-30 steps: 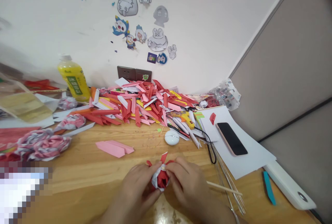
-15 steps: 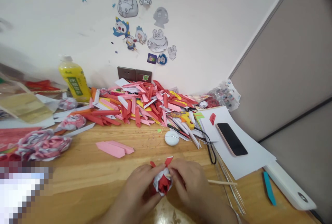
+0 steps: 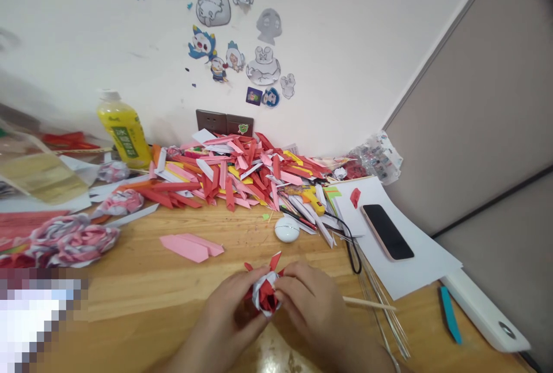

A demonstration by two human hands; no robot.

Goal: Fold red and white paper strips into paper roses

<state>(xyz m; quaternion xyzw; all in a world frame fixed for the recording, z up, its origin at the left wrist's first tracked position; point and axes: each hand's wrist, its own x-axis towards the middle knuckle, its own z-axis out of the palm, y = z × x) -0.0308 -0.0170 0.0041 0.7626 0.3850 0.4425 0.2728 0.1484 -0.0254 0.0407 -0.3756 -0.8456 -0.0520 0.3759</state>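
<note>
Head view, left hand [image 3: 228, 304]: lower centre of the frame, curled closed, gripping the red-and-white paper flower [image 3: 266, 299] between thumb and fingers.
Head view, right hand [image 3: 315, 298]: at the flower's right edge, fingertips pinched together, apparently gripping the pale stick [image 3: 371, 304].
Head view, paper flower: right between both hands, low in the frame, dark red opening towards the camera, red points poking out above.
Head view, pale stick: jutted out right of the right hand, over the thin wires [image 3: 389, 318]; tip mostly hidden at the fingertips.
Head view, step: looked like close work on the flower's edge, stick tip against the folds.
Head view, next move: seemed to call for a steady left grip and light, precise pressure from the right.
Head view, against half a second earlier: shifted slightly up and left with the flower; showed less of the stick's tip. Left the pink strips [image 3: 185, 246] lying at centre left, unmoved.
</note>
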